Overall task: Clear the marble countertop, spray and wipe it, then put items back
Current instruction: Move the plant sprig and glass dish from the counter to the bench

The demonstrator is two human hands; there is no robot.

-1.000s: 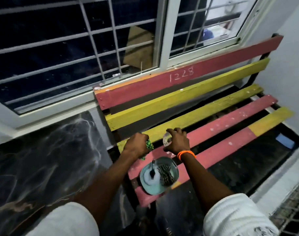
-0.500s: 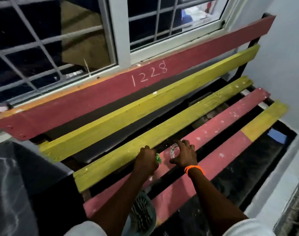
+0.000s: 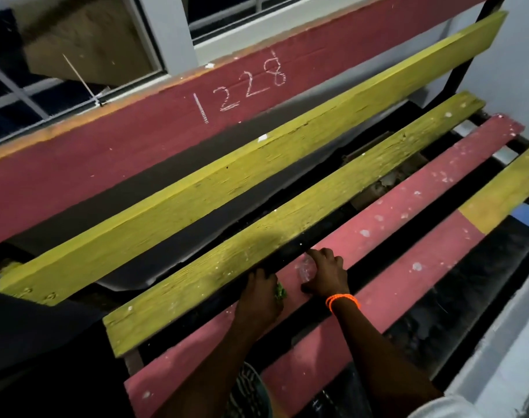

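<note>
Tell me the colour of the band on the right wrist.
Bright orange wristband, seen clearest in the head view.

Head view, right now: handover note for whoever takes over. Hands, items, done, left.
Left hand grips a small green item over the pink bench slat.
Right hand holds a small clear item on the same slat.
Teal plate sits at the bench's near edge.
Done: these items are off the counter.
Left: set both down, spray and wipe the countertop (out of view), put items back.

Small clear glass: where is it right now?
Head view, centre-low: the small clear glass is under the right hand on the pink bench slat, right of the left hand.
</note>
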